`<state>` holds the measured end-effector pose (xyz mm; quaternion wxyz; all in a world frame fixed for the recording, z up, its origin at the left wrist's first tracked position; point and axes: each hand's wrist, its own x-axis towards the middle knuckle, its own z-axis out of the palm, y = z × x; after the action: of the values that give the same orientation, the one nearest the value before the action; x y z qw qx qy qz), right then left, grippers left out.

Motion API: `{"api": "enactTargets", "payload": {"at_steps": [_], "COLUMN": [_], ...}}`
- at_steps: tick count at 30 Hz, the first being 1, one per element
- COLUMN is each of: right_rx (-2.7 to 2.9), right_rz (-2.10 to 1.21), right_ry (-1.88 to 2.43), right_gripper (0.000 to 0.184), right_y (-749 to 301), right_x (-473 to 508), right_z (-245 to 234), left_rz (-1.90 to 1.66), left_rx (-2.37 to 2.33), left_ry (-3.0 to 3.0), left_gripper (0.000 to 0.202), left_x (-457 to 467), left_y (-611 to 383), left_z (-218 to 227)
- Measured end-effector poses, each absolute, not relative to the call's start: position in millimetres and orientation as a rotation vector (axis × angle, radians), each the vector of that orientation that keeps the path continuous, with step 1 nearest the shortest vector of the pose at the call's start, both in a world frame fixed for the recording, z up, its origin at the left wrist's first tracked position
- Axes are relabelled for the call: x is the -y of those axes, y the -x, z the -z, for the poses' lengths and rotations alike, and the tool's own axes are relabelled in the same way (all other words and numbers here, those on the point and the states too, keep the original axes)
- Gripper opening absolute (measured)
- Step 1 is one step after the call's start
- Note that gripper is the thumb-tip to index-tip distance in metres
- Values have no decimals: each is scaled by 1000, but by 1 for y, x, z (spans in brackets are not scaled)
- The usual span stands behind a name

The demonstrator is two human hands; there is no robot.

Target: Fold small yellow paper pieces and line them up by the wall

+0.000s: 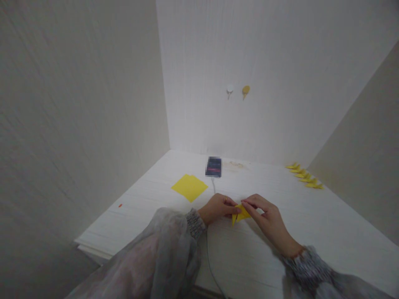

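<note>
Between my two hands is a partly folded piece of yellow paper (pixel 242 213), with a narrow point hanging down at its left. My left hand (pixel 220 209), with a ring on one finger, pinches the paper's left side under the thumb. At the upper right edge, the thumb and fingertips of my right hand (pixel 264 214) pinch it too. A stack of square yellow paper (pixel 189 187) lies flat on the table, left of my hands. Several small folded yellow paper figures (pixel 305 176) stand in a row at the far right.
A phone (pixel 213 167), blurred out, lies near the back wall, and its white cable (pixel 209 253) runs under my left wrist to the front edge. A small orange scrap (pixel 120 205) lies on the white table (pixel 140 216). Two hooks (pixel 230 89) are on the back wall; walls enclose both sides.
</note>
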<state>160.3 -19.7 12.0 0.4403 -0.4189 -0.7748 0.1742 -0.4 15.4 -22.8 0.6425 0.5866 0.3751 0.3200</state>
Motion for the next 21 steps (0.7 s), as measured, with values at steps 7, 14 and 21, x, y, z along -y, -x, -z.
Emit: {"api": "enactTargets", "payload": {"at_steps": [7,14,21], "right_rx": [1931,1938,1959], "right_rz": [-457,-417,-353], "right_ry": [1004,999,1026], "right_gripper": [20,20,20], "right_y": [-161,-162,-161], "right_x": [21,21,22], "right_z": [-11,-11,-11], "left_rz": [-725,-709,-701], "left_rx": [-852,-847,-850], "left_ry": [-1298,-1280,-1298], "left_gripper": [36,32,36], "left_x": [-14,-10,-13], "left_y": [0,0,1], "left_z": [19,10,16]}}
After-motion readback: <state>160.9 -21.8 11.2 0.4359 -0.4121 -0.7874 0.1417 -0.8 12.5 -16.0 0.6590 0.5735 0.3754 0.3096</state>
